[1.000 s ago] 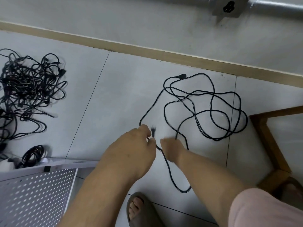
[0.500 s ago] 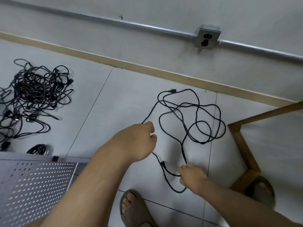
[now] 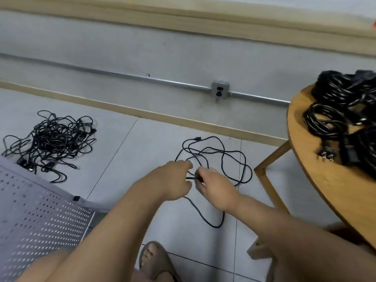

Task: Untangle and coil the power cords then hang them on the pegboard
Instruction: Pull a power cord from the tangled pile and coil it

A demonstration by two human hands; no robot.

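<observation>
Both hands — left hand (image 3: 173,181), right hand (image 3: 215,186) — pinch the loose power cord (image 3: 223,157) (fingers curled) above the floor (image 3: 142,149).

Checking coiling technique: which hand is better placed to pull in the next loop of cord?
Probably right: the right hand is nearer the loose loops of the cord; the left hand grips it as anchor.

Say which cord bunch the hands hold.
The loose cord mid-floor, gripped by left hand and right hand; the tangled pile and table bundles lie untouched.
</observation>
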